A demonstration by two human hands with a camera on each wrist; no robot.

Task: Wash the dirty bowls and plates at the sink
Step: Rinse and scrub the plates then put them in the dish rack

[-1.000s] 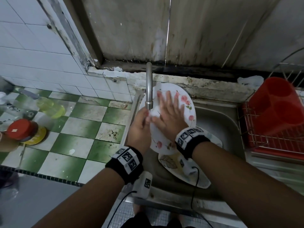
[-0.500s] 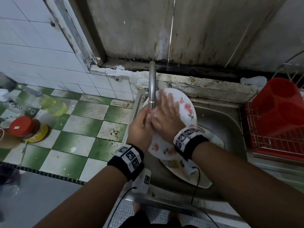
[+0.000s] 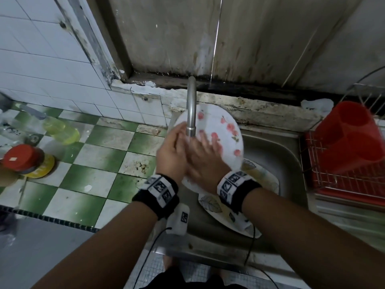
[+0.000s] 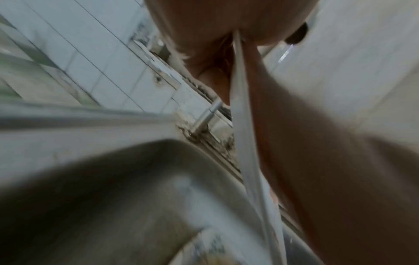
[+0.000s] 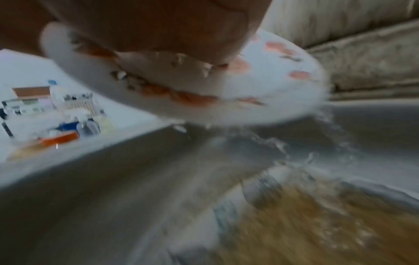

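While water runs from the tap [image 3: 191, 113], we work over the steel sink [image 3: 277, 155], which sits right of the green-checked tile counter [image 3: 83, 163]. A red drying rack [image 3: 343, 155] stands right of the sink.

In the basin a leaf-pattern plate [image 3: 210, 205] lies flat at the near side. Above it we hold the flower plate [image 3: 225, 130] tilted under the spout.

Our left hand [image 3: 170, 155] grips the plate's left rim, thumb on the face and fingers behind; the left wrist view shows the edge [image 4: 240, 125] wedged between them. Our right hand [image 3: 205, 157] lies flat on the plate's face, fingers straight and spread, rubbing, grasping nothing.

Risks, as we judge them:
- One-handed rim grip on a wet plate: it could slip and drop onto the leaf-pattern plate below, and chip either.
- The plate's far rim is close to the tap; a wide rub stroke could knock it.
- Runoff hits the lower plate, so that one gets splashed with dirty water.

View differences:
- The right wrist view shows water spilling off the plate's lower edge [image 5: 294, 111] and brownish residue [image 5: 328, 224] on the plate beneath. The head view shows neither clearly.
- The head view alone shows the rack and both hands together.
- Both wrist views are blurred.
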